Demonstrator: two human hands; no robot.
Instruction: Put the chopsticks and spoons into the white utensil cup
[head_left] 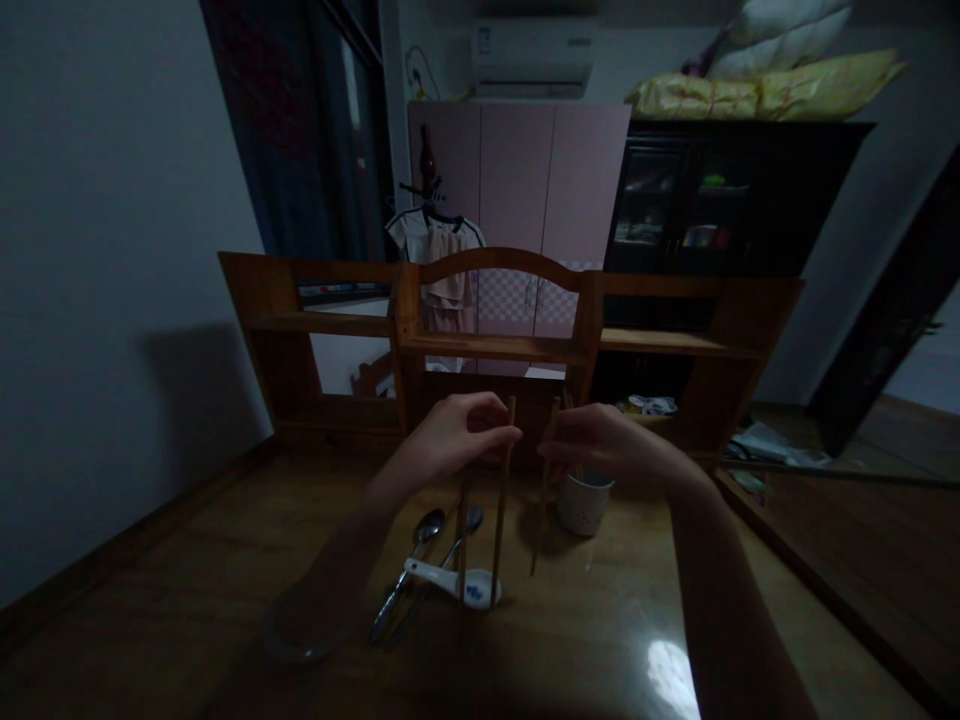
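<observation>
My left hand is closed, thumb and fingers pinching a wooden chopstick near its top. A second slim stick hangs below the same hand; whether it is gripped there is hard to make out in the dim light. Between the fingers of my right hand, another chopstick points downward. Just behind and below that hand stands a pale cup with more chopsticks in it. Under my left hand lie a white ceramic spoon with a blue pattern and two metal spoons.
A wooden shelf unit rises along the desk's far edge. The shiny wooden desktop reflects a bright light at the lower right. A white wall borders the left side, and a raised wooden edge runs along the right.
</observation>
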